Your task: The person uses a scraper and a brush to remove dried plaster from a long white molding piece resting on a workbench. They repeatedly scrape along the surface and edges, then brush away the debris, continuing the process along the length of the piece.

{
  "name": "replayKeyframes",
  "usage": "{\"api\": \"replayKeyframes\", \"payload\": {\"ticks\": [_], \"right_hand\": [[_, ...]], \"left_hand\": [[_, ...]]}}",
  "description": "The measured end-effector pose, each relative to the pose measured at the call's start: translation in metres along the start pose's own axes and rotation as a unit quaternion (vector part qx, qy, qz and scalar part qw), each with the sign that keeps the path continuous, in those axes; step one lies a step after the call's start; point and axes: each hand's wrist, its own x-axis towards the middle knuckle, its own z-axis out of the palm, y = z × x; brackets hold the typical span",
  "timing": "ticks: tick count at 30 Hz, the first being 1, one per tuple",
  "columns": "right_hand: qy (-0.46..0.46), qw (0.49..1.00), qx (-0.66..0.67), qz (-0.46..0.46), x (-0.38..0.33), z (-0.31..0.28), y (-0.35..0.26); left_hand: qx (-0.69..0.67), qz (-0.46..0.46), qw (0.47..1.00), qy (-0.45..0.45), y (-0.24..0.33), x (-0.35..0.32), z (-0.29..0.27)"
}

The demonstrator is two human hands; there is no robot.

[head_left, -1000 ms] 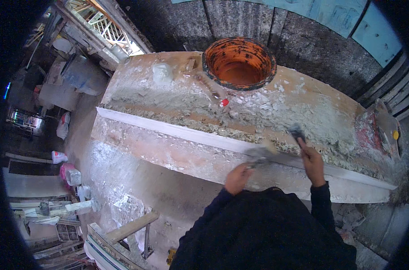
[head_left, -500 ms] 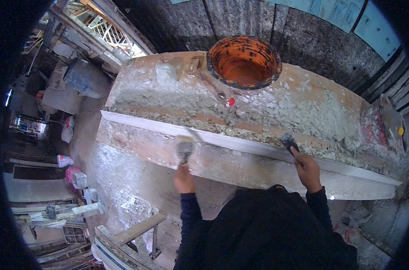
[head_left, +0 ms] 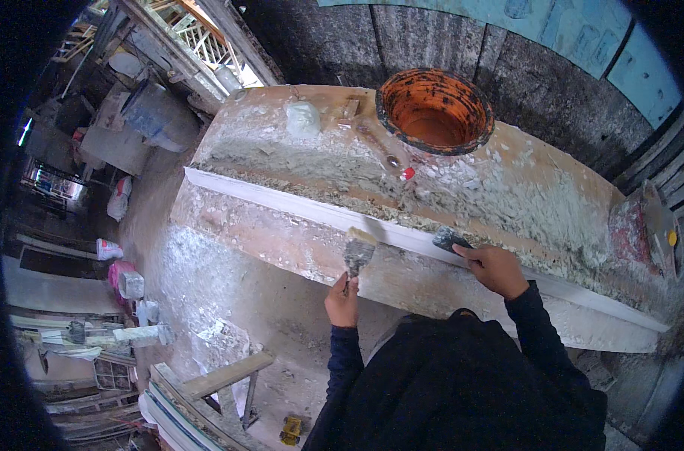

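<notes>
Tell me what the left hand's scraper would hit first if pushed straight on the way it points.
Probably the long white strip: the left hand aims its scraper up at it, blade already about at its edge.

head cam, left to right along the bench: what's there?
White bag → brush in left hand → orange basin → right hand on a dark tool → red trowel.

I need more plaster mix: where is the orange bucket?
Head view: the orange bucket stands at the workbench's far edge, right of centre, beyond the white moulding strip.
</notes>
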Motion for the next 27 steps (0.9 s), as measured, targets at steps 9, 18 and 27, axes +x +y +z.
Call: {"api": "replayKeyframes", "payload": {"ticks": [9, 18, 27], "right_hand": [[0.019, 1.000, 0.006, -0.007, -0.009, 0.009, 0.021], [0.057, 0.995, 0.085, 0.018, -0.019, 0.011, 0.026], [0.047, 0.994, 0.082, -0.057, -0.029, 0.011, 0.042]], "left_hand": [[-0.038, 0.043, 0.996, -0.072, 0.003, -0.018, 0.025], [0.135, 0.229, 0.964, -0.033, 0.020, 0.029, 0.031], [0.091, -0.013, 0.979, 0.182, 0.024, 0.068, -0.081]]}}
